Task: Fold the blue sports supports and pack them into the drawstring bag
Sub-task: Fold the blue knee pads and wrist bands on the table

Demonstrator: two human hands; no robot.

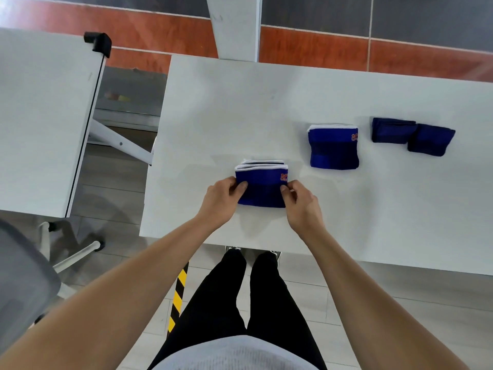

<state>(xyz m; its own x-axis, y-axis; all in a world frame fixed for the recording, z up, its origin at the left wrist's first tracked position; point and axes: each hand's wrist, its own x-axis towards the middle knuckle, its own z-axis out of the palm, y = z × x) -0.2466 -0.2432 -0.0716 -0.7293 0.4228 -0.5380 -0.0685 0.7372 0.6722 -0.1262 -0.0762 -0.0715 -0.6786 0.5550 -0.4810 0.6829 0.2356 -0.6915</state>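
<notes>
A folded blue sports support with white trim and an orange logo lies near the front of the white table. My left hand pinches its left edge and my right hand pinches its right edge. A second folded blue support with white trim lies further right. Two smaller dark navy supports sit side by side beyond it, touching. No drawstring bag is in view.
Another white table stands to the left with a black corner guard. A grey chair is at the lower left. Yellow-black tape marks the floor by my legs.
</notes>
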